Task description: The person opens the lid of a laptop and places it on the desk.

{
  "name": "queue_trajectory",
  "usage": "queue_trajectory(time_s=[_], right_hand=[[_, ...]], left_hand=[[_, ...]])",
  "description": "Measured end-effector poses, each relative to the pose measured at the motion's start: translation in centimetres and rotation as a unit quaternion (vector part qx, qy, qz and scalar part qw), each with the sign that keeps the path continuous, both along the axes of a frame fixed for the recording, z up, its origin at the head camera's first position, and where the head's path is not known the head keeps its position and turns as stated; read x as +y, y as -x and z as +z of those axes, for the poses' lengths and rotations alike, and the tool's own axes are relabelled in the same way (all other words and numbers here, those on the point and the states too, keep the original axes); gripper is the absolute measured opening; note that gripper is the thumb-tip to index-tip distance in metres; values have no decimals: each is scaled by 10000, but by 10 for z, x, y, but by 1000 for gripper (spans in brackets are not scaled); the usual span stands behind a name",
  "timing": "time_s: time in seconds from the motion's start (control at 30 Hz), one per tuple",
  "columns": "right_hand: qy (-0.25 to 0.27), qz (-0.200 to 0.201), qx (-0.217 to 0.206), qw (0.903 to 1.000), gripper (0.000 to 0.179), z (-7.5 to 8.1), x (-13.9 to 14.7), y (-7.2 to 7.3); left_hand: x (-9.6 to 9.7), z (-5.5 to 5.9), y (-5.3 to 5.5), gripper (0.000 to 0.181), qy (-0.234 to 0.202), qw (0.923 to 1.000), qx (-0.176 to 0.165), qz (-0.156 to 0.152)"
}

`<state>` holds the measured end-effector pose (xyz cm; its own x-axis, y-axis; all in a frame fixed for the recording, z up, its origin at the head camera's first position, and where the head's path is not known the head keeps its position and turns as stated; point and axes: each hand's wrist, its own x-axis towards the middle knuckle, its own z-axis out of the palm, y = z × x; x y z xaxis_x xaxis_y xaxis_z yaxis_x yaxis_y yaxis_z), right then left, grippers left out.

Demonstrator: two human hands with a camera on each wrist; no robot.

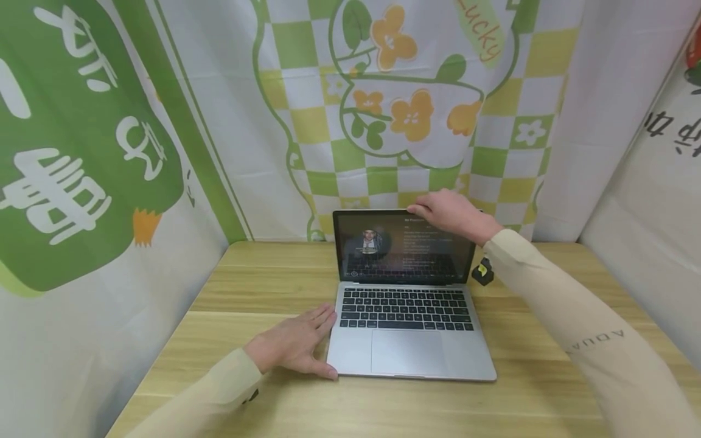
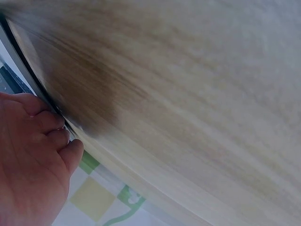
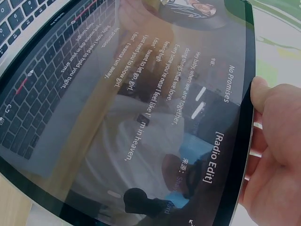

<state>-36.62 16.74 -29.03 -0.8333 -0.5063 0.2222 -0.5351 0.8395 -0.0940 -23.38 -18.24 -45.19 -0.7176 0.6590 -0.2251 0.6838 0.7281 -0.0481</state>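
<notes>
A silver laptop stands opened on the wooden table, its screen lit with song lyrics and a round picture. My right hand pinches the lid's top edge toward its right end. In the right wrist view its thumb lies at the front bezel and the other fingers are behind the lid. My left hand rests along the left side of the laptop's base, the thumb by the front corner. In the left wrist view its fingertips touch the base's edge; what lies under them is hidden.
The laptop stands on a wooden table. Patterned cloth hangs behind the table, with more cloth at the left and right. A small black object with a yellow-green mark stands right of the screen, under the right forearm.
</notes>
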Motion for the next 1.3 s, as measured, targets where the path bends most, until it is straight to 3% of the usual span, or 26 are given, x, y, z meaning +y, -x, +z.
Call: queue_trajectory(time_s=[0.77, 1.3], right_hand=[[-17, -460, -162, 9988, 37, 2, 9, 22], [211, -633, -125, 9977, 37, 0, 21, 29]], left_hand=[[1, 0, 0, 124, 8, 10000, 32, -21], [1, -1, 0, 124, 43, 9999, -49, 94]])
